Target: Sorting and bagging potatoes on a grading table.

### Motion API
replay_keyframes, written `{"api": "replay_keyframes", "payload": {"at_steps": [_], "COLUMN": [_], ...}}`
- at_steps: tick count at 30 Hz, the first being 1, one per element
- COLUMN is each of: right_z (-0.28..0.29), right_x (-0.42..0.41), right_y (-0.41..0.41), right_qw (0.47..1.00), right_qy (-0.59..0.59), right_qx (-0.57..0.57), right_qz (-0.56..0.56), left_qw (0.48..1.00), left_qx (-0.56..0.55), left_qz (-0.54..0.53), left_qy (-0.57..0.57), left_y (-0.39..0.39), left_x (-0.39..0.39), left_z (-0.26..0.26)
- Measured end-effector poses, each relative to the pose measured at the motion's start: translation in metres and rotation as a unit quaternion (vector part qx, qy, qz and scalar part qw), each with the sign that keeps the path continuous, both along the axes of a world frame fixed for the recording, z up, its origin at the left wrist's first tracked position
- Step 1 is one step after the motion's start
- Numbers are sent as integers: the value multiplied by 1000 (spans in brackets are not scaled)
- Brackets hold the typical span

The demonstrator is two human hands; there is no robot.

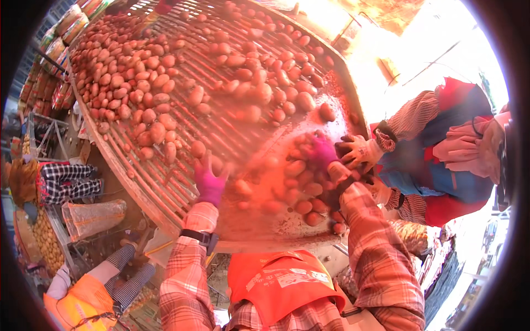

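My left hand (210, 178), in a purple glove, reaches over the slatted sorting table (174, 184) with its fingers apart. A potato (198, 149) lies just past its fingertips, and a blurred one shows between thumb and fingers. On the right, my right hand (324, 151), also gloved, is over a heap of potatoes (304, 178) on the table's smooth end plate (265, 223). Its fingers are partly hidden and blurred, so its grip is unclear. Beside it is a co-worker's gloved hand (358, 151), very close to or touching mine.
More potatoes (132, 87) cover the slats at the far left, with another group (265, 78) farther right. A raised rim (124, 182) borders the table. One co-worker (439, 165) stands at the right; another person (89, 298) is at lower left, near a sack (94, 217).
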State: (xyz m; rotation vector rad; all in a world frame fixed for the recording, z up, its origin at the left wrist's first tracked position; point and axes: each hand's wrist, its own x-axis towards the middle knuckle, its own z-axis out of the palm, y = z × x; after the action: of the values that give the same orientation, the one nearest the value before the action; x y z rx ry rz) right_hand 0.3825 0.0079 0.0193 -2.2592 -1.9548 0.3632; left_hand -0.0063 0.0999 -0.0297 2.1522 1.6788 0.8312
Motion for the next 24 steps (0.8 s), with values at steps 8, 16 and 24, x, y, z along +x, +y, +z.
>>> {"api": "replay_keyframes", "payload": {"at_steps": [8,16,24], "right_z": [-11,-5,-14], "right_x": [-21,36,-89], "right_y": [-164,-300,-306], "right_qw": [986,986,977], "right_qy": [-40,0,132], "right_qx": [112,102,167], "right_qz": [-114,-132,27], "left_qw": [926,883,950], "left_qx": [-133,-222,-265], "left_qz": [-315,-413,-164], "left_qy": [159,26,-24], "left_y": [-93,-225,-230], "left_x": [139,226,238], "left_z": [68,52,21]}}
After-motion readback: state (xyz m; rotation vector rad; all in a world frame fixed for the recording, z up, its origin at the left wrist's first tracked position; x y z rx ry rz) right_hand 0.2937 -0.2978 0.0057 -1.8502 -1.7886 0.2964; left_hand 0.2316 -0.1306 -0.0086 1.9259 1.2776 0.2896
